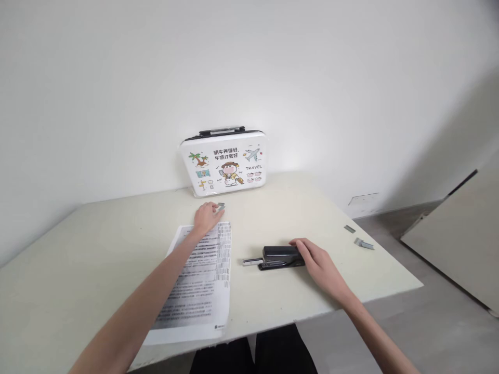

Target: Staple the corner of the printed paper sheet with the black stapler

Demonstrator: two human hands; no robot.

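My left hand (206, 216) reaches past the top of the printed sheets (195, 291), its fingertips pinched at small grey strips of staples (221, 205) on the table. How firmly it grips them is hard to see. My right hand (316, 261) is closed round the back end of a black stapler (278, 256), which lies on the table. The stapler's metal staple tray (251, 262) sticks out at its left end. The fingers of my right hand are partly hidden behind the stapler.
A white cartoon case (228, 161) with a black handle stands against the wall. More staple strips (364, 243) lie near the right edge of the pale table (97, 259). A pale panel (460, 239) leans beyond the table on the right.
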